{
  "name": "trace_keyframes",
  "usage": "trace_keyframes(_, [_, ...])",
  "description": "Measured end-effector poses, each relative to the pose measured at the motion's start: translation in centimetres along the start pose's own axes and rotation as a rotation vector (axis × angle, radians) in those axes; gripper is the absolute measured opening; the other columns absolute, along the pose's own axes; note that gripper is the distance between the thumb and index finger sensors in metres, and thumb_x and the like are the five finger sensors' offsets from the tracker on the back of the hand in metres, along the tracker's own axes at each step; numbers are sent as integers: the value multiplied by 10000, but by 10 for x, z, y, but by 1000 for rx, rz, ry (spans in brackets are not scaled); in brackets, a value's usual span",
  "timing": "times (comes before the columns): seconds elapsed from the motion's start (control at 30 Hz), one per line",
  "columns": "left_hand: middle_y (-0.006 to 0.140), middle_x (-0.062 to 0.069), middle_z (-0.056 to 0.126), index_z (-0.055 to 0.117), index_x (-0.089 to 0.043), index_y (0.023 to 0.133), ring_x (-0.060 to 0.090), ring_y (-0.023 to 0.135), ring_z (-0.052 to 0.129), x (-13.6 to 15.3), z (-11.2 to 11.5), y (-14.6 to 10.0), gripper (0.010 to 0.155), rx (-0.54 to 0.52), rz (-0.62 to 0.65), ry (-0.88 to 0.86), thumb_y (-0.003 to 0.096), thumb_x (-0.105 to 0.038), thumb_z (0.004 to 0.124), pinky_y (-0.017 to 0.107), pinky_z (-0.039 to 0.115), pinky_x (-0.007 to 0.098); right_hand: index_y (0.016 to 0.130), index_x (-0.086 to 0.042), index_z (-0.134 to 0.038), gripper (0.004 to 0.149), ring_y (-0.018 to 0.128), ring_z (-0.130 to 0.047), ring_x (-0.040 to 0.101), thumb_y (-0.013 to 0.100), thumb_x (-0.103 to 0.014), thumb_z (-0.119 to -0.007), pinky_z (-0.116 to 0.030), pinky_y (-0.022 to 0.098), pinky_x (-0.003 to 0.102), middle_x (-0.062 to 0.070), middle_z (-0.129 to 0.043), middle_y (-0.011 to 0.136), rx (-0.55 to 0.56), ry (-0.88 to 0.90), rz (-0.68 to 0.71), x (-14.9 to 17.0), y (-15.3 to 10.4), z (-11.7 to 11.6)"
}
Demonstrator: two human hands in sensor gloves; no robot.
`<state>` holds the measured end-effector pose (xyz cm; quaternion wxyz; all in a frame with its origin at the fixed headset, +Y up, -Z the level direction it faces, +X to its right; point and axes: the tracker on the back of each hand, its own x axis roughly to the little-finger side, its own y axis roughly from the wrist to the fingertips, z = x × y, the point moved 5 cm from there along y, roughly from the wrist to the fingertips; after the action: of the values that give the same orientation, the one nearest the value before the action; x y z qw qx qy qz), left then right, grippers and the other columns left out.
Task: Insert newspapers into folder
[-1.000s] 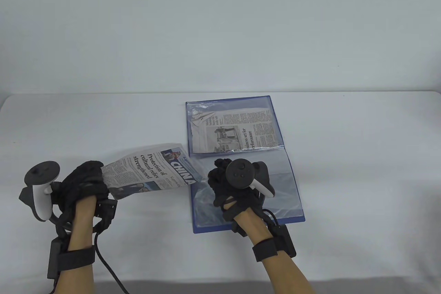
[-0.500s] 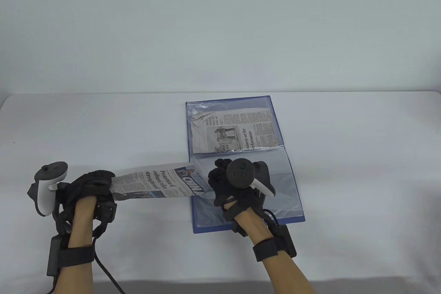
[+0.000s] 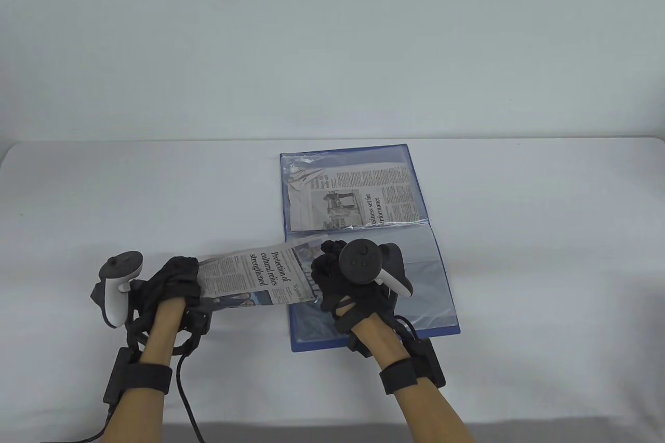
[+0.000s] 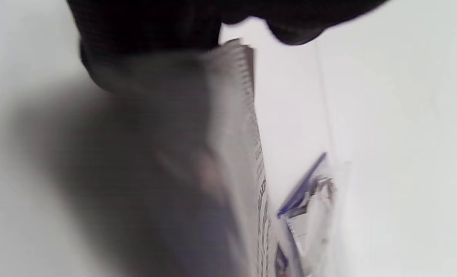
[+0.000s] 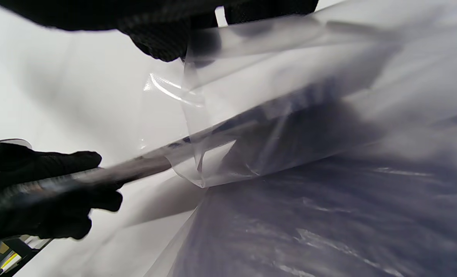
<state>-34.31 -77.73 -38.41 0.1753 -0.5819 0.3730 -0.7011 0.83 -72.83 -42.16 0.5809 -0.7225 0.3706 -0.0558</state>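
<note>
The folded newspaper [image 3: 249, 277] with the headline "Protection of cultural relics strengthened" lies nearly flat just above the worktop [image 3: 519, 235], its right end inside the mouth of the clear sleeve [image 5: 220, 115] on the near page of the open blue folder [image 3: 374, 251]. The left hand [image 3: 174, 284] grips the newspaper's left end. The right hand [image 3: 345, 282] pinches the sleeve's upper sheet, holding it lifted at the folder's left edge. On the far page, another newspaper clipping [image 3: 358, 199] sits inside its sleeve.
</note>
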Motion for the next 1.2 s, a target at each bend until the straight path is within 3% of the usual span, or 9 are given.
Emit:
trace_keyframes(0.03, [1146, 247, 540, 116, -164, 1197, 354, 821, 924, -1, 5, -2, 820, 34, -21, 54, 622, -528, 573, 727, 680, 578, 909, -106, -669, 367, 992, -377, 489, 598, -295, -720, -341, 641, 735, 214, -395, 1077, -1, 0, 0, 0, 0, 0])
trace_keyframes(0.13, [1181, 291, 135, -77, -188, 1138, 510, 1087, 490, -6, 26, -7, 869, 180, -50, 174, 624, -536, 532, 774, 513, 675, 909, -106, -670, 368, 990, -374, 492, 597, -295, -719, -341, 640, 735, 217, -394, 1077, -4, -1, -2, 0, 0, -1])
trace_keyframes(0.27, [1150, 282, -43, -139, -206, 1106, 566, 1107, 195, -21, 50, -5, 863, 229, 118, 129, 625, -521, 504, 788, 360, 715, 909, -106, -669, 367, 990, -378, 491, 598, -294, -719, -344, 640, 734, 213, -396, 1077, -10, -7, 2, -2, 0, -2])
trace_keyframes(0.37, [1149, 245, -87, -137, -233, 1107, 541, 1118, 117, -27, 66, -2, 856, 262, 223, 143, 621, -525, 504, 825, 288, 685, 909, -105, -669, 367, 990, -376, 493, 598, -294, -718, -341, 639, 736, 215, -394, 1077, -13, -9, 4, -3, 1, -4])
trace_keyframes(0.6, [1196, 166, -33, -28, -292, 1154, 480, 1164, 164, -40, 108, -4, 805, 300, 380, 265, 613, -538, 514, 870, 297, 650, 909, -105, -669, 367, 991, -378, 490, 598, -295, -718, -340, 639, 736, 214, -393, 1078, -21, -20, 9, -7, 2, -8])
trace_keyframes(0.8, [1221, 105, -19, -11, -338, 1157, 411, 1208, 196, -50, 155, -15, 791, 275, 508, 536, 605, -547, 515, 910, 312, 611, 909, -104, -669, 367, 991, -376, 490, 599, -295, -717, -341, 640, 734, 215, -392, 1077, -22, -17, 13, -8, 3, -9])
trace_keyframes(0.97, [1245, 76, 61, 63, -317, 1171, 365, 1225, 257, -56, 188, -29, 706, 337, 626, 632, 618, -433, 487, 937, 318, 557, 909, -101, -668, 368, 991, -377, 490, 598, -292, -717, -343, 640, 733, 216, -393, 1077, -26, -15, 17, -9, 3, -10])
trace_keyframes(1.07, [1257, 59, 108, 90, -311, 1176, 337, 1234, 310, -59, 188, -30, 688, 324, 632, 671, 618, -391, 485, 945, 326, 534, 909, -102, -668, 368, 990, -378, 490, 598, -294, -716, -342, 641, 732, 218, -391, 1077, -28, -16, 16, -9, 3, -10])
trace_keyframes(1.2, [1272, 64, 203, 234, -301, 1198, 368, 1221, 364, -60, 180, -30, 636, 342, 623, 655, 623, -329, 503, 913, 367, 601, 911, -103, -666, 369, 990, -378, 491, 599, -294, -715, -342, 641, 732, 215, -394, 1077, -15, -3, 18, -9, 2, -7])
